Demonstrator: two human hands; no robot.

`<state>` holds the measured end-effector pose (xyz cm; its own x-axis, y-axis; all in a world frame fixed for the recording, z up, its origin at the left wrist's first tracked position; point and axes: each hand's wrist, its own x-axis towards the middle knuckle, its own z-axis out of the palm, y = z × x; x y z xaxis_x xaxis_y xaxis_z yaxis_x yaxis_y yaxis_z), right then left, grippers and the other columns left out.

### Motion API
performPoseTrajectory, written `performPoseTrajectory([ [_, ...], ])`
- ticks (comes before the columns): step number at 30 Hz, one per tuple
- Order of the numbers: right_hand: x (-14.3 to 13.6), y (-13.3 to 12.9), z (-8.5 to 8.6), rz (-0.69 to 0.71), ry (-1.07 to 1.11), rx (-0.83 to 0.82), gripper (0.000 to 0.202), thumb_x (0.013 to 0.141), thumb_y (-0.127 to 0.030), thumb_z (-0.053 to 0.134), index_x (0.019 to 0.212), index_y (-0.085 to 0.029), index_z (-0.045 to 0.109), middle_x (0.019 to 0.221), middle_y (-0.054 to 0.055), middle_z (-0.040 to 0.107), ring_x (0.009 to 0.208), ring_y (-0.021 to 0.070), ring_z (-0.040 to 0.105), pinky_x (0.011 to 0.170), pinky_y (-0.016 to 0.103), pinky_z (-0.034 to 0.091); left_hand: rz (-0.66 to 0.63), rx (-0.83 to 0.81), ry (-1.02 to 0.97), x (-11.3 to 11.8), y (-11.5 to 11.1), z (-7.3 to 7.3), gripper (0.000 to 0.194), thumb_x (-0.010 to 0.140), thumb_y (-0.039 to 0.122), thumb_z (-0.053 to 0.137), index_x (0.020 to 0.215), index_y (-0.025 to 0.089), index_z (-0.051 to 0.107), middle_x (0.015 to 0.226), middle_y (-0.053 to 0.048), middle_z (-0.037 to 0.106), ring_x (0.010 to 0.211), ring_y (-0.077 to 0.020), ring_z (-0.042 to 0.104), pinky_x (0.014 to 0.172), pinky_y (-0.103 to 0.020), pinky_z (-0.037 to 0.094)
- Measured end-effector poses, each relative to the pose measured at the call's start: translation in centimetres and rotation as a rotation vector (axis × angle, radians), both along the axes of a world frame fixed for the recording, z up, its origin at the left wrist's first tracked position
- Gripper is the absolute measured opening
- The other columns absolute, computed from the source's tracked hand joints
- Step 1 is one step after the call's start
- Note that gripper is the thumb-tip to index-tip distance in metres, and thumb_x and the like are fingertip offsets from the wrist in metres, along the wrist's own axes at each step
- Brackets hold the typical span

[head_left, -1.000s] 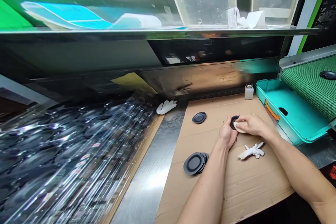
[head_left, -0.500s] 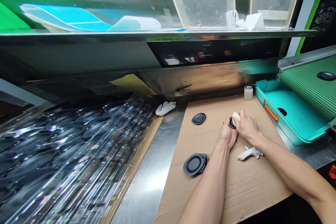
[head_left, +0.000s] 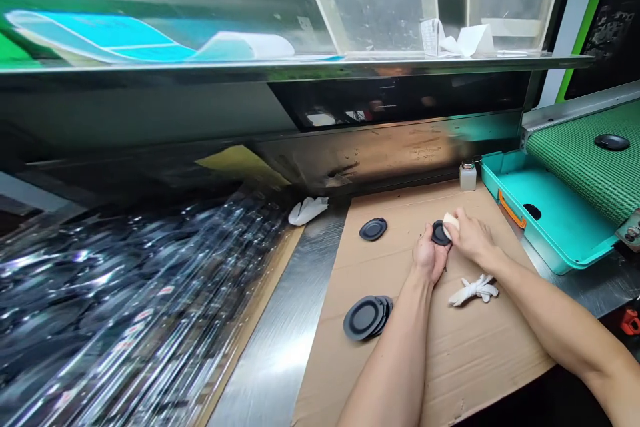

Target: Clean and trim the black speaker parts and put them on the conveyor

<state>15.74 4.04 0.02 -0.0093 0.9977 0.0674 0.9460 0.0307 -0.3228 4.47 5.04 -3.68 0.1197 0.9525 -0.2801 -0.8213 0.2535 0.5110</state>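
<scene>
In the head view, right of centre, the left hand (head_left: 429,257) held a black disc (head_left: 440,233), best kept steady; close beside it, the right hand (head_left: 473,237) pinched a pale pad (head_left: 451,222) at the disc's edge, where light, even pressure seemed wise.

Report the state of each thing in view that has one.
Left hand, holding the black disc
Right hand, gripping the white pad
Black disc, held, partly covered
White pad, against the black disc
Loose disc, lying on the cardboard
Disc stack, overlapping, uneven
White glove, crumpled
Bottle, upright
Tub, open-topped
Green belt, bearing one disc
</scene>
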Motion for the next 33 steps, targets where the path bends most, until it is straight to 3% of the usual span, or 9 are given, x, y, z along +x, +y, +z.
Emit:
performPoseTrajectory([
  [5, 3.1, 0.1, 1.7, -0.04, -0.103, 0.056, 0.036, 0.101, -0.047, 0.044, 0.121, -0.019, 0.055, 0.113, 0.015, 0.068, 0.107, 0.0298, 0.061, 0.084, 0.036, 0.041, 0.024, -0.031, 0.02, -1.0, 0.3, 0.1, 0.043, 0.105, 0.039, 0.033, 0.111, 0.01, 0.065, 0.122, -0.019, 0.069, 0.102, -0.0233, 0.071, 0.084, -0.035, 0.059],
  [8, 4.0, -1.2, 3.4, 0.173, -0.122, 0.144, 0.037, 0.094, -0.052, 0.057, 0.114, -0.022, 0.062, 0.117, 0.012, 0.066, 0.112, 0.0279, 0.057, 0.089, 0.035, 0.039, 0.048, -0.034, -0.018, -1.5, 0.5, 0.2, 0.047, 0.104, 0.044, 0.031, 0.11, 0.013, 0.065, 0.126, -0.019, 0.067, 0.101, -0.0236, 0.071, 0.078, -0.034, 0.058],
  [11, 3.4, -2.9, 4.4, 0.586, -0.029, -0.219, 0.038, 0.072, -0.054, 0.079, 0.096, -0.026, 0.068, 0.093, 0.0, 0.071, 0.082, 0.018, 0.063, 0.073, 0.026, 0.04, 0.045, -0.036, -0.059, -1.8, 0.7, 0.2, 0.05, 0.103, 0.048, 0.029, 0.108, 0.013, 0.065, 0.127, -0.02, 0.067, 0.102, -0.0258, 0.07, 0.075, -0.035, 0.057],
  [13, 2.6, -3.7, 4.3, 0.694, -0.053, -0.436, 0.031, 0.064, -0.043, 0.085, 0.082, -0.024, 0.069, 0.069, -0.005, 0.067, 0.063, 0.0136, 0.059, 0.062, 0.024, 0.037, 0.043, -0.04, -0.074, -2.0, 0.7, 0.2, 0.049, 0.102, 0.044, 0.029, 0.108, 0.013, 0.065, 0.125, -0.02, 0.067, 0.102, -0.0266, 0.07, 0.074, -0.036, 0.056],
  [17, 1.8, -3.6, 3.7, 0.665, 0.047, -0.47, 0.017, 0.084, -0.033, 0.067, 0.071, -0.021, 0.067, 0.049, -0.005, 0.056, 0.048, 0.0117, 0.053, 0.055, 0.023, 0.035, 0.046, -0.044, -0.083, -2.0, 0.8, 0.1, 0.039, 0.097, 0.034, 0.036, 0.107, 0.013, 0.067, 0.122, -0.017, 0.069, 0.102, -0.0263, 0.069, 0.076, -0.035, 0.055],
  [22, 1.9, -1.3, 2.5, 0.425, 0.28, 0.087, 0.022, 0.098, -0.031, 0.048, 0.089, -0.021, 0.065, 0.084, 0.0, 0.07, 0.078, 0.0139, 0.062, 0.073, 0.023, 0.04, 0.029, -0.034, -0.107, -1.3, 0.6, 0.3, 0.037, 0.095, 0.03, 0.038, 0.105, 0.012, 0.069, 0.109, -0.016, 0.072, 0.105, -0.0248, 0.068, 0.09, -0.039, 0.054],
  [24, 1.5, -0.4, 1.4, 0.326, 0.28, 0.193, 0.019, 0.098, -0.028, 0.048, 0.092, -0.02, 0.064, 0.092, 0.002, 0.071, 0.084, 0.0149, 0.062, 0.076, 0.024, 0.04, 0.001, -0.003, -0.125, -0.8, 0.3, 0.4, 0.037, 0.096, 0.03, 0.038, 0.101, 0.012, 0.07, 0.105, -0.015, 0.073, 0.104, -0.0239, 0.068, 0.095, -0.039, 0.053],
  [29, -0.2, 0.5, -0.8, 0.245, 0.216, 0.264, 0.015, 0.096, -0.022, 0.05, 0.095, -0.018, 0.065, 0.1, 0.006, 0.069, 0.092, 0.0169, 0.061, 0.085, 0.026, 0.041, -0.066, 0.088, -0.117, 0.3, -0.5, 0.8, 0.036, 0.099, 0.027, 0.037, 0.1, 0.013, 0.071, 0.098, -0.011, 0.074, 0.107, -0.0221, 0.068, 0.103, -0.037, 0.049],
  [33, -1.3, -0.1, -0.7, 0.377, 0.276, 0.233, 0.016, 0.096, -0.021, 0.051, 0.094, -0.018, 0.066, 0.098, 0.005, 0.069, 0.091, 0.0158, 0.061, 0.084, 0.025, 0.042, -0.1, 0.041, -0.099, 0.2, -0.8, 0.9, 0.041, 0.102, 0.036, 0.035, 0.107, 0.014, 0.069, 0.105, -0.013, 0.074, 0.114, -0.0248, 0.066, 0.105, -0.042, 0.049],
])
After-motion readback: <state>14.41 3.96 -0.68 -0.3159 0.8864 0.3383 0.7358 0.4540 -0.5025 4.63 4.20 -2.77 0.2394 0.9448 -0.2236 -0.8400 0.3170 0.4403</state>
